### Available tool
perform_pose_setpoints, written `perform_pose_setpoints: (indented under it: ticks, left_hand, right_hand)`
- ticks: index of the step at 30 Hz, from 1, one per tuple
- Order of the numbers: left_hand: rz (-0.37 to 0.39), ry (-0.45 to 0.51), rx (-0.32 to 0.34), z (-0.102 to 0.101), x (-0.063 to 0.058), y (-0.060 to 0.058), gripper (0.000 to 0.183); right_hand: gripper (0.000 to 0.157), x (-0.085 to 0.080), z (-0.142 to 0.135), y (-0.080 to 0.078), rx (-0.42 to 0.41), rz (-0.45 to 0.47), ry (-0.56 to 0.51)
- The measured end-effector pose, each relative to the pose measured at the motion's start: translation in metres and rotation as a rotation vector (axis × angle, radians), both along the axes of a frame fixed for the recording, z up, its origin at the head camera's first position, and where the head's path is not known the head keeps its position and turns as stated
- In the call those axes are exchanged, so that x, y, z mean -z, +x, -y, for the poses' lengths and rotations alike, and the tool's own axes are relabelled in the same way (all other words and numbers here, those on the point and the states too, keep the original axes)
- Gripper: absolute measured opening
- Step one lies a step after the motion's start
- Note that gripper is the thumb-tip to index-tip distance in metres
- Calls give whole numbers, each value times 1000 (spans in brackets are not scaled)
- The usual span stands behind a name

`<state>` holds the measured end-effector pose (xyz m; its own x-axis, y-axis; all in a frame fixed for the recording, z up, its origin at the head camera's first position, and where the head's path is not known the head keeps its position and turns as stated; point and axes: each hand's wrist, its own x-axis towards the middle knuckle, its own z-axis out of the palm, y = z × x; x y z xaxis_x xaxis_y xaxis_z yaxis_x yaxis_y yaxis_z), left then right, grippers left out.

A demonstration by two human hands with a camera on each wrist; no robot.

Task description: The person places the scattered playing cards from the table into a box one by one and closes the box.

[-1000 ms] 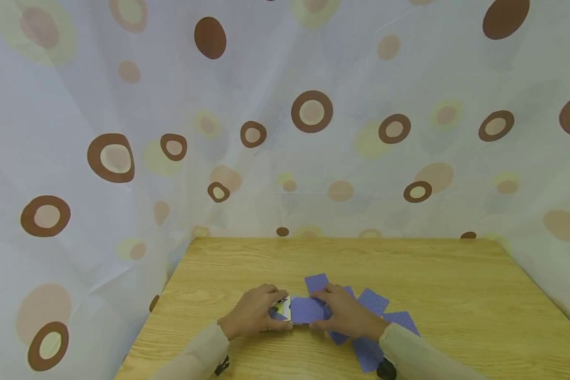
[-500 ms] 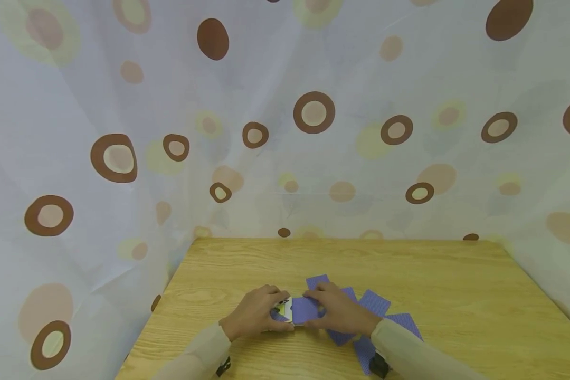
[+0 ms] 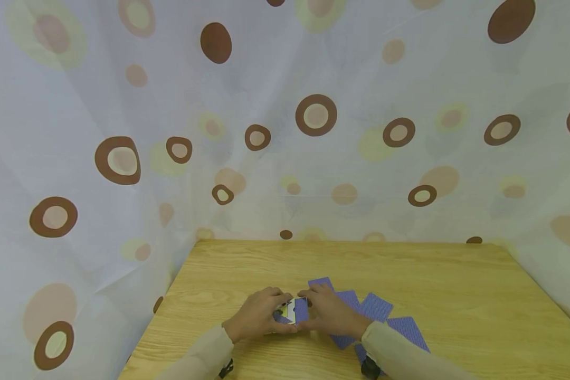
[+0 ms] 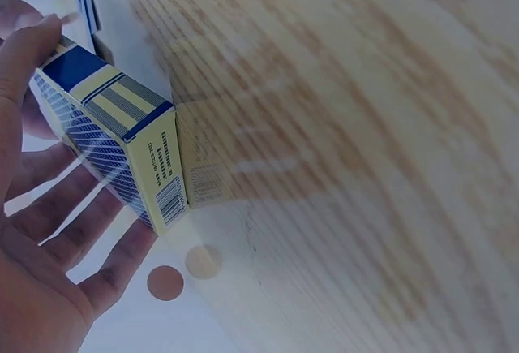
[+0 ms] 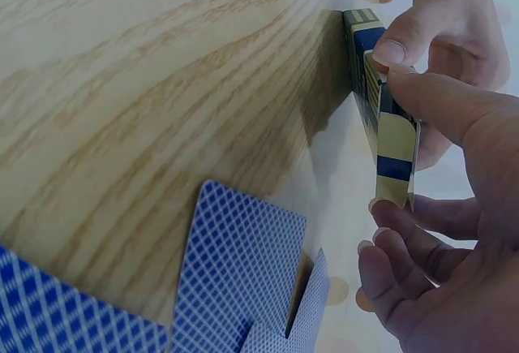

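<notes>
My left hand (image 3: 255,315) grips a small card box (image 4: 122,126), thumb along one edge and fingers around the other. The box is cream and navy, with a barcode on its closed end. At the box's right end, my right hand (image 3: 330,312) pinches a stack of blue-backed playing cards (image 3: 302,310) between thumb and fingers. Only a short strip of the stack shows beyond the box. A cream flap with a navy band (image 5: 394,154) stands at this end in the right wrist view. Both thumbs are close together there.
Several loose blue-backed cards (image 3: 376,307) lie face down on the wooden table (image 3: 247,264), beside and partly under my right forearm. One loose card (image 5: 239,264) shows close up in the right wrist view. A dotted curtain (image 3: 342,158) stands behind the table.
My right hand has moved left toward my left hand, and the visible blue strip of cards beyond the box has become shorter. My left hand keeps its grip on the box.
</notes>
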<state>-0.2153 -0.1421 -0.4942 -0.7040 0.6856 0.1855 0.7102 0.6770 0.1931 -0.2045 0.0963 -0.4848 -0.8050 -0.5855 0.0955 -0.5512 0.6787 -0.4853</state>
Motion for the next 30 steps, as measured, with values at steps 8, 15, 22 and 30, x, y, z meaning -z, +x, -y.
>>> perform_pose_setpoints:
  ticks: [8, 15, 22, 30]
  left_hand:
    - [17, 4, -2, -1, 0, 0, 76]
    - [-3, 6, 0, 0, 2, 0, 77]
    - [-2, 7, 1, 0, 3, 0, 77]
    - [-17, -5, -1, 1, 1, 1, 77]
  right_hand:
    - [89, 4, -3, 0, 11, 54, -51]
    - [58, -4, -7, 3, -17, 71, -107]
    - [42, -3, -11, 4, -37, 67, -123]
    - [42, 8, -41, 0, -41, 21, -207]
